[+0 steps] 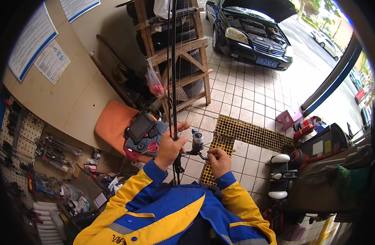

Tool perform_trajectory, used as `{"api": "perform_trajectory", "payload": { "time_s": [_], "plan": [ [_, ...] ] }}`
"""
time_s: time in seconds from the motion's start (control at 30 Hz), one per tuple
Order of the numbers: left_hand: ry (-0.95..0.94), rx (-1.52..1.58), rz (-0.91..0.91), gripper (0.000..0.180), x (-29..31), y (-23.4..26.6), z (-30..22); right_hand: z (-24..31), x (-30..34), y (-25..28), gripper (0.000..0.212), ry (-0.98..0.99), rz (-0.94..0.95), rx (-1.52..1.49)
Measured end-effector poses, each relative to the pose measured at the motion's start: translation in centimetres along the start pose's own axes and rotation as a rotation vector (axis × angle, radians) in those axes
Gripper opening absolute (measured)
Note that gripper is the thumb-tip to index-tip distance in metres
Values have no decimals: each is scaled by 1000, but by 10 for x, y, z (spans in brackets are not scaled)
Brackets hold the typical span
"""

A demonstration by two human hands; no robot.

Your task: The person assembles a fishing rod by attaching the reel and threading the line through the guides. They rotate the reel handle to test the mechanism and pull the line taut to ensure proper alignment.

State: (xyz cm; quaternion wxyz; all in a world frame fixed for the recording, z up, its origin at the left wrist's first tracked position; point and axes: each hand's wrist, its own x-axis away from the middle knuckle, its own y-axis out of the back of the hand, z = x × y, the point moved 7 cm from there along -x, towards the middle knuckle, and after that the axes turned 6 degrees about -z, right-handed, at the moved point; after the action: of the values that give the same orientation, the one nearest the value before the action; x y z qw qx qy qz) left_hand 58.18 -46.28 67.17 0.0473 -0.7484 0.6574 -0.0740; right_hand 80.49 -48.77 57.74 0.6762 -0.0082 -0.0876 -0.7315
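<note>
My left hand (170, 148) is wrapped round the dark fishing rod (173, 90), which stands nearly upright before my chest; some of its fingers stretch out past the rod toward the reel. A spinning reel (198, 139) with a silver and blue spool juts from the rod, to the right of that hand. With closed fingertips my right hand (219, 161) grips the end of the reel handle (203, 156). The knob itself is mostly hidden. Both my sleeves are yellow and blue.
Left of the rod, an orange chair (107, 122) bears red-handled scissors (153, 147) and a black-screened device (141, 125). A wooden rack (178, 50) with tyres stands ahead. Yellow floor grating (252, 132), a pink stool (289, 117) and a car (252, 36) with raised bonnet lie rightward.
</note>
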Motion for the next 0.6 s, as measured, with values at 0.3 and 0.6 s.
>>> {"api": "perform_trajectory", "payload": {
  "time_s": [0.3,0.6],
  "plan": [
    [10,4,36,52,4,0,5,66,37,-13,26,546,-53,634],
    [-8,-114,94,49,15,-2,12,148,-25,-13,50,640,-102,341]
  ]
}}
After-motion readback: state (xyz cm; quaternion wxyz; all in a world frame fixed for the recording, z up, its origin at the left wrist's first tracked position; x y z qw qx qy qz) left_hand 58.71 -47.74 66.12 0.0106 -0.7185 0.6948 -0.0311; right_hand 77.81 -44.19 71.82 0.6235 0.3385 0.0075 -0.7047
